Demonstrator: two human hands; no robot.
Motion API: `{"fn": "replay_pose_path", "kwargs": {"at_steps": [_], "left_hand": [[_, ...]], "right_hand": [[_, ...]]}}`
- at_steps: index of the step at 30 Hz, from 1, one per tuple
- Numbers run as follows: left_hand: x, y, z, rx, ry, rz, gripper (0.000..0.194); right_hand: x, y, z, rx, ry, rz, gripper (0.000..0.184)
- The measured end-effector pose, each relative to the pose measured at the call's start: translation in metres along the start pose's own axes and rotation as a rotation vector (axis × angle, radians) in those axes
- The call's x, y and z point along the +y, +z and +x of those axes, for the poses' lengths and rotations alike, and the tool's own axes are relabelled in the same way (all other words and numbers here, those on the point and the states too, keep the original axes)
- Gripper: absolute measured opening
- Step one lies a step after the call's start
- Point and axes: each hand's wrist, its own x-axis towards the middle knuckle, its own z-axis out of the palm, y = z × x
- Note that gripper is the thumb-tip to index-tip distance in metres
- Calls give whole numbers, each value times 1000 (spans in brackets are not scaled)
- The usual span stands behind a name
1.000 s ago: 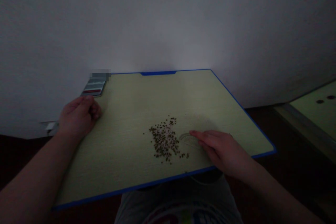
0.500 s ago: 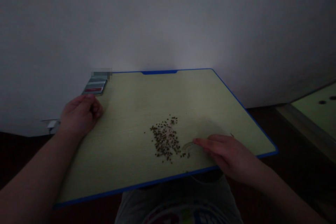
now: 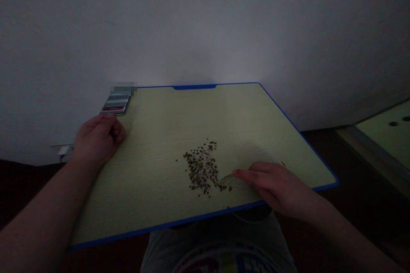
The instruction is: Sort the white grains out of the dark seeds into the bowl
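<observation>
My right hand [image 3: 275, 185] is closed around slim, curved tweezers [image 3: 227, 178], with the index finger stretched along them. Their bent tips reach left to the lower right edge of a spread of small dark seed-like bits [image 3: 202, 169]. Whether anything is caught between the tips is too dim to tell. Among the dark bits, paler grains show. At the left side of the table, my left hand [image 3: 98, 138] rests curled into a loose fist, just in front of a phone-like flat object [image 3: 117, 101]. Nothing can be made out in that fist.
The pale folding table [image 3: 153, 123] has a blue edge and stands against a wall [image 3: 198, 25]. A white plug-like item [image 3: 65, 150] is by the wall at left. My lap [image 3: 218, 243] is under the near edge. A pale panel with dark holes [image 3: 389, 132] stands at right.
My right hand has shifted slightly left, bringing the tweezers' tips to the edge of the dark bits. My left hand has stayed in place.
</observation>
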Motion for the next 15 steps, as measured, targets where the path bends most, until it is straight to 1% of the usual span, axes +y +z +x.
{"fn": "replay_pose_path", "kwargs": {"at_steps": [5, 10, 15], "left_hand": [[0, 0, 0, 0, -23, -42, 30], [1, 1, 0, -10, -44, -30, 31], [-2, -2, 1, -13, -3, -12, 31]], "right_hand": [[-1, 0, -4, -25, -14, -4, 46], [0, -1, -7, -24, -25, -2, 45], [2, -1, -6, -4, 0, -10, 47]]}}
